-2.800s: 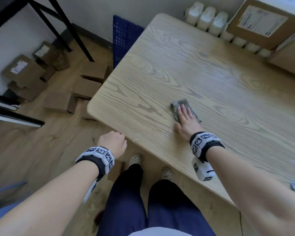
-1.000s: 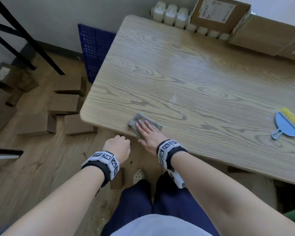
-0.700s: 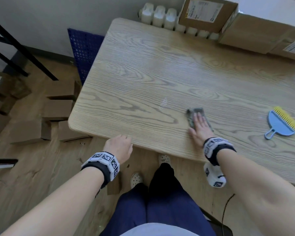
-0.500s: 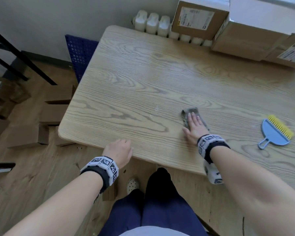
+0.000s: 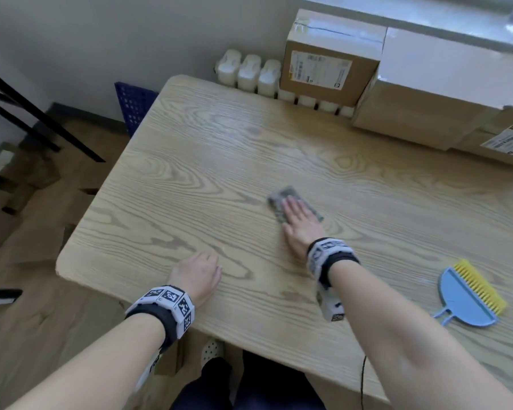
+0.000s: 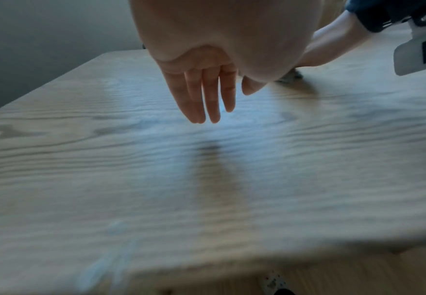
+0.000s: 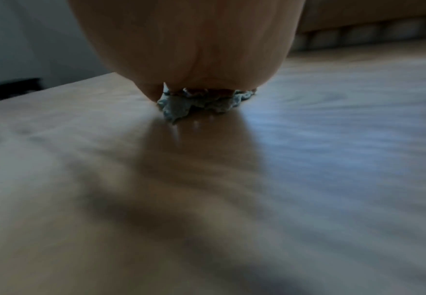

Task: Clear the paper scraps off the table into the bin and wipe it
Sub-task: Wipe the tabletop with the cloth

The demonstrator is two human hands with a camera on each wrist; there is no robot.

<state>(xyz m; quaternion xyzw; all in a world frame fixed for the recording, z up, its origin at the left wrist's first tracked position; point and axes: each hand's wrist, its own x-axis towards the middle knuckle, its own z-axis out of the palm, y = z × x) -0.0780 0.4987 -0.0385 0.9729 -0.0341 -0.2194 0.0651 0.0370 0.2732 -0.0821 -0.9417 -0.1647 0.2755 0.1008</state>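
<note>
A grey cloth [image 5: 279, 199] lies on the wooden table [image 5: 219, 161], near its middle. My right hand [image 5: 297, 218] presses flat on the cloth with straight fingers. In the right wrist view the crumpled cloth [image 7: 179, 105] shows under the palm. My left hand [image 5: 197, 273] hovers over the table near its front edge, holding nothing. In the left wrist view its fingers [image 6: 206, 99] hang loosely straight above the wood. No paper scraps show on the table.
A blue dustpan with a yellow brush [image 5: 468, 294] lies on the table at the right. Cardboard boxes [image 5: 326, 60] and white bottles [image 5: 249, 72] line the far edge. A blue crate [image 5: 132, 105] stands on the floor at the left, with small boxes [image 5: 18, 173] beyond.
My right hand slid the cloth from the front left edge rightward and then farther onto the table. My left hand moved from beside the front edge to over the tabletop.
</note>
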